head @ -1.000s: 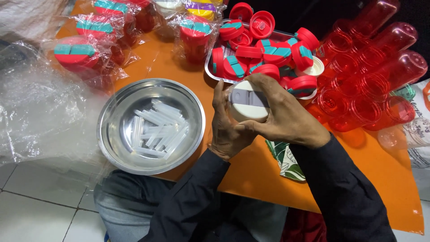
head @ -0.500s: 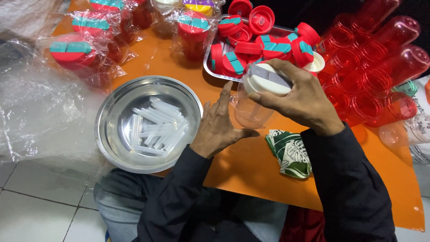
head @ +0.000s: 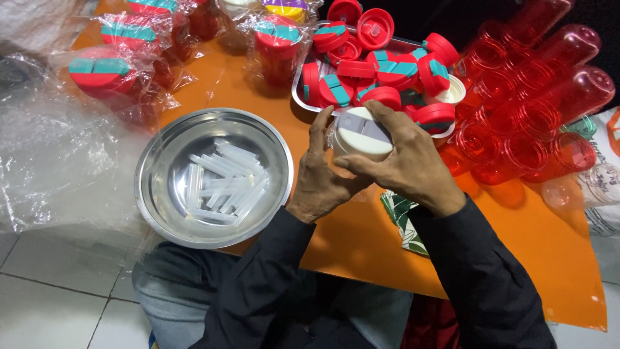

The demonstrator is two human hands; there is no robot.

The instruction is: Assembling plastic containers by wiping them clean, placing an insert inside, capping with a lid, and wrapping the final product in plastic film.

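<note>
White bottle lid [head: 361, 132] held in the middle of the orange bench [head: 516, 232], right hand [head: 403, 161] fingers wrapped over its top, left hand [head: 323, 171] fingers pressed on its left side. Left of it, round metal bowl [head: 158, 187] with clear straws [head: 223, 184]. Far behind, tray [head: 300, 100] of red lids [head: 381, 64].

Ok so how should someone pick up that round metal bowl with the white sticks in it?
Take the metal bowl by its flat, flared rim, coming from the near-left side where the rim overhangs the orange table edge. That side is open; the left hand crowds the right side. Keep it level so the loose white sticks stay inside.
</note>
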